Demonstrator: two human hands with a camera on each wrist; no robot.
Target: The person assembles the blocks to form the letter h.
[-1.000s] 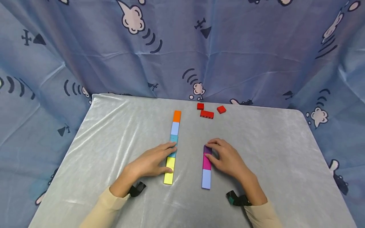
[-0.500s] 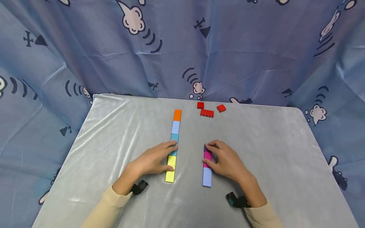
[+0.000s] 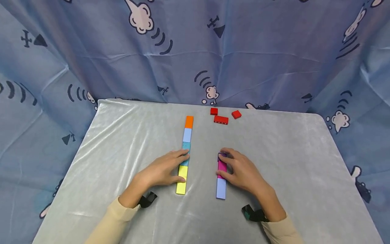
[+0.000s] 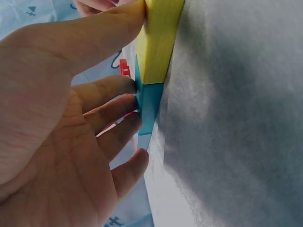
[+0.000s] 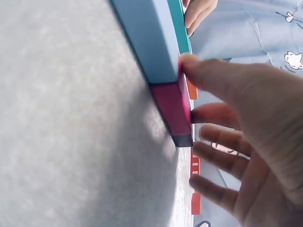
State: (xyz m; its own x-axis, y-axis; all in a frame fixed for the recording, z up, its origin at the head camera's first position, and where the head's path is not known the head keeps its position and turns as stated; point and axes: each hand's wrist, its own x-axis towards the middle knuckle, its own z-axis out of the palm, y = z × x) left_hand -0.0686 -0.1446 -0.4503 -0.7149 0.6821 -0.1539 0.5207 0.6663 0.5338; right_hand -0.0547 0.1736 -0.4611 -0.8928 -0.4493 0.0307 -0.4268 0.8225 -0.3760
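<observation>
On the left, a long straight row of toy building bricks runs from yellow [image 3: 181, 188] through teal [image 3: 186, 145] and light blue [image 3: 187, 135] to orange [image 3: 189, 122]. My left hand [image 3: 159, 170] rests on it, thumb on the yellow part and relaxed fingertips against the teal. A shorter row lies to the right: a light blue brick [image 3: 220, 189], a magenta brick [image 3: 222, 165] and a dark purple end [image 5: 183, 141]. My right hand [image 3: 243, 170] touches this row, thumb on the magenta, fingers extended at the purple end, which they partly cover.
Near the table's back edge lie a long red brick [image 3: 220, 120] and two small ones, a red brick [image 3: 214, 111] and a tilted red brick [image 3: 236, 114]. A blue patterned curtain [image 3: 259, 67] hangs behind the grey cloth-covered table [image 3: 298, 162].
My right thumb has shifted slightly left across the magenta brick, and the fingers now cover more of the purple end. The left hand and its row look about the same.
</observation>
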